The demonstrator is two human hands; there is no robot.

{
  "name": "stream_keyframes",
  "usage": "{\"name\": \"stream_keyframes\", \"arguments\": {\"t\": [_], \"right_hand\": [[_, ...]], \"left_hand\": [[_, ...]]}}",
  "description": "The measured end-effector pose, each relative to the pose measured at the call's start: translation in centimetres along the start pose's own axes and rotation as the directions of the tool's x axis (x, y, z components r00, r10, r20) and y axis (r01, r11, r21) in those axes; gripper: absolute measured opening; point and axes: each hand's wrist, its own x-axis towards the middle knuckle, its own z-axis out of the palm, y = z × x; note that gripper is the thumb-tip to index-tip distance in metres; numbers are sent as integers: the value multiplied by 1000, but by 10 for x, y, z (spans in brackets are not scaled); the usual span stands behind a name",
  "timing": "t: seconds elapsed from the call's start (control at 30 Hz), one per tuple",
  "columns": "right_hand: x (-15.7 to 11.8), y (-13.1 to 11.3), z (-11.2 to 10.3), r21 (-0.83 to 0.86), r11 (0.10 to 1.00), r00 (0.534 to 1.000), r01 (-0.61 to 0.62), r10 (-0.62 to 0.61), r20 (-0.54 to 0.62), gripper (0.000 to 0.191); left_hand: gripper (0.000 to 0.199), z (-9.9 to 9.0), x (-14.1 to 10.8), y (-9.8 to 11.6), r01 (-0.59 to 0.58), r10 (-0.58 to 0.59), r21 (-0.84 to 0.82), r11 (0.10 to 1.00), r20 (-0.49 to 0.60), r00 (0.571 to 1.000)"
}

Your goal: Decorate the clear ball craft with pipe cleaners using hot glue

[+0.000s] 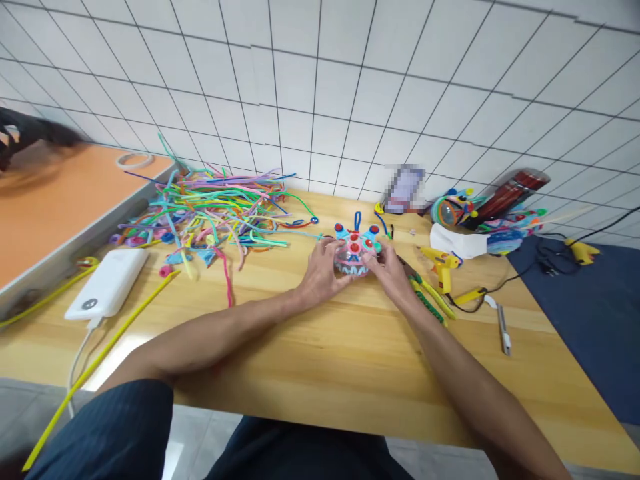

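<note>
Between both hands, over the middle of the wooden table, is a small colourful pipe-cleaner craft figure (354, 248) with red discs, blue-and-red knobs, a blue loop on top and a zigzag white-and-blue lower band. My left hand (323, 270) has its fingers wrapped round the figure's left side. On the other side, my right hand (393, 270) grips it with thumb and fingers, close to a green round piece. Parts of the figure are covered by the fingers. Yellow-green handled pliers (434, 300) lie just right of my right hand.
A heap of pipe cleaners (220, 207) covers the back left. A white power bank (107, 285) with a cable sits at the left. To the right are a yellow glue gun (443, 265), a white paper piece (457, 241), a dark red bottle (513, 193) and a cutter (504, 330).
</note>
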Motion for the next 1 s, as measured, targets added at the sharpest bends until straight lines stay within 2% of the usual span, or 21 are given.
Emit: {"name": "stream_keyframes", "arguments": {"t": [0.07, 0.1, 0.17, 0.27, 0.33, 0.37, 0.47, 0.53, 0.7, 0.83, 0.93, 1.0], "right_hand": [[-10, 3, 0, 14, 1000, 1000, 23, -23, 7, 85], [-15, 4, -1, 32, 999, 1000, 26, -26, 6, 85], [-21, 7, -1, 79, 996, 1000, 31, -31, -1, 83], [-27, 10, 0, 121, 991, 998, 58, -58, -7, 87], [-29, 11, 2, 134, 987, 996, 93, -92, -14, 88], [-31, 12, 4, 140, 983, 993, 116, -114, -20, 89], [-32, 13, 7, 147, 973, 984, 175, -172, -34, 94], [-32, 14, 7, 142, 975, 985, 173, -172, -18, 98], [-32, 17, 7, 129, 981, 988, 145, -150, 31, 103], [-35, 12, 8, 101, 982, 986, 158, -163, 41, 105], [-35, 3, 2, 18, 981, 978, 192, -193, 77, 99], [-33, -2, -12, -131, 968, 975, 212, -201, 94, 86]], "left_hand": [[76, -3, -5, 2, -60, 60, -29, 998, -22, 998], [74, -5, -6, 2, -46, 44, -53, 998, -37, 998], [71, -10, -5, 0, 58, -62, -111, 992, -32, 998], [66, -16, -1, -4, 232, -200, -234, 944, 155, 968], [63, -18, 1, -5, 278, -194, -324, 904, 269, 944], [64, -18, 2, -4, 277, -182, -351, 894, 281, 942], [70, -18, 4, -3, 236, -170, -344, 909, 210, 963], [70, -18, 5, -3, 230, -172, -330, 916, 195, 966], [82, -14, 4, -6, 307, -198, -413, 857, 287, 937], [95, -7, 3, -9, 340, -194, -530, 777, 311, 930], [109, -4, 5, -10, 372, -221, -574, 730, 317, 922], [104, -3, 6, -10, 380, -221, -586, 715, 327, 919]]}}
